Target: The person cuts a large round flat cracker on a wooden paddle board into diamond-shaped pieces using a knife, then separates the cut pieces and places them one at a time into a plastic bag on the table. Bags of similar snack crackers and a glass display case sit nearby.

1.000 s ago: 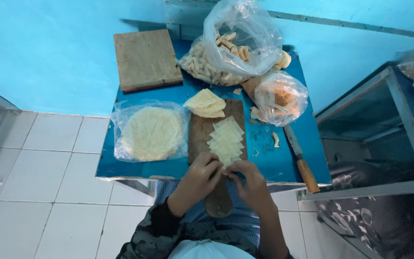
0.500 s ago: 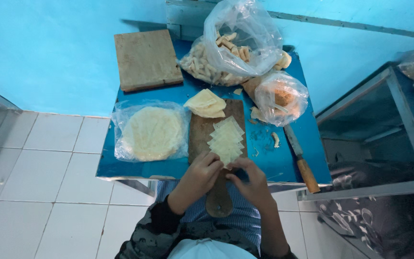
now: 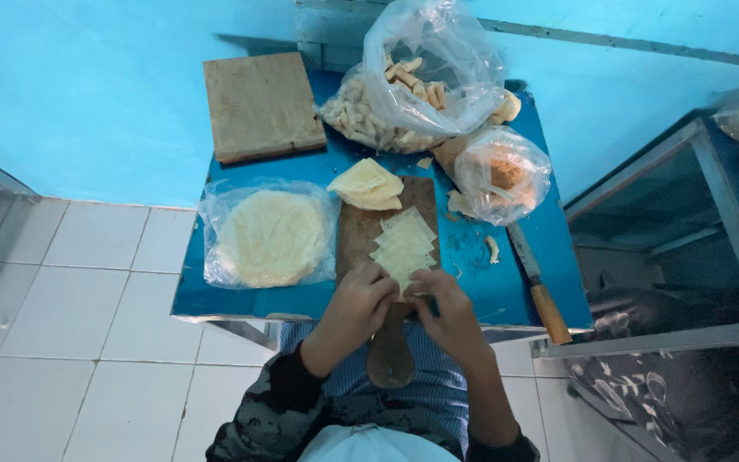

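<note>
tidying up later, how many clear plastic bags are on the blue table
3: clear plastic bag of flat round dough sheets at left, large bag of rolled pieces at back, small bag at right.

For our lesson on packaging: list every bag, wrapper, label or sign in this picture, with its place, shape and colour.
Large clear plastic bag: back of the blue table, bulging, pale rolled pieces inside.
Small clear bag: right of the board, rounded, brownish filling.
Flat clear bag: left of the board, round pale sheets inside.
No labels, signs or screens show.
</note>
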